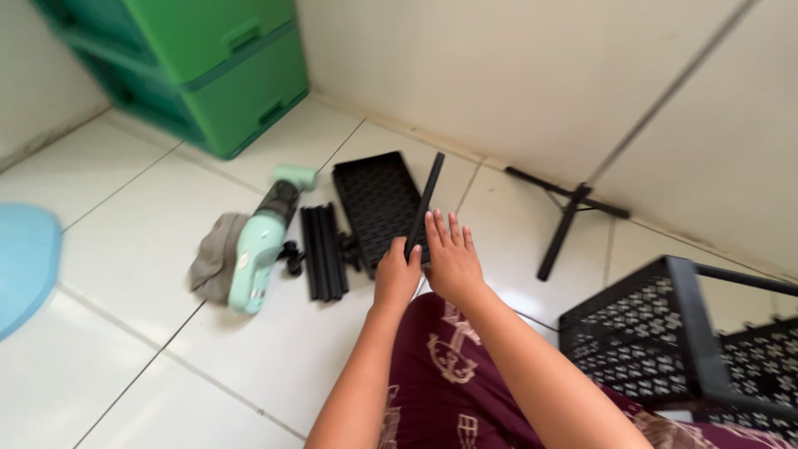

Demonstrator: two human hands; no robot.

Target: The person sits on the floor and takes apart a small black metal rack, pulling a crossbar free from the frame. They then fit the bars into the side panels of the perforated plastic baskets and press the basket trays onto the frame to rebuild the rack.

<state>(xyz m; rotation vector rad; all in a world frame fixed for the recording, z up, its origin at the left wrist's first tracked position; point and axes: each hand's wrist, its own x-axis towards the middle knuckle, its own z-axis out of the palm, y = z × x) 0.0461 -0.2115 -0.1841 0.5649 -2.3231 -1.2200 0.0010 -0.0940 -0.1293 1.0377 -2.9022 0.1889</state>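
Head view looks down on a tiled floor (150,249) where a shelving kit is partly put together — one black perforated crate-like frame (665,333) already stands assembled at the lower right, beside the person's patterned maroon lap (449,391). Much seems left: a flat black perforated panel (374,199) lies loose on the tiles, a bundle of black rods (322,249) lies just left of it, and a crossed pair of black bars (565,212) rests near the wall (499,75), well apart from the hands.

A single black rod (426,199) is the piece in hand. The left hand (396,278) closes on the rod's lower end, fingers curled around it, so the rod slants up and away over the panel. The right hand (450,258) sits just beside it, palm down, fingers (445,229) straight and spread — they touch or nearly touch the rod's lower part, though actual contact cannot be told.

To the left lie a mint-green handheld tool (258,249) on a grey cloth (212,254), green plastic drawers (208,58) and a blue mat (25,258).
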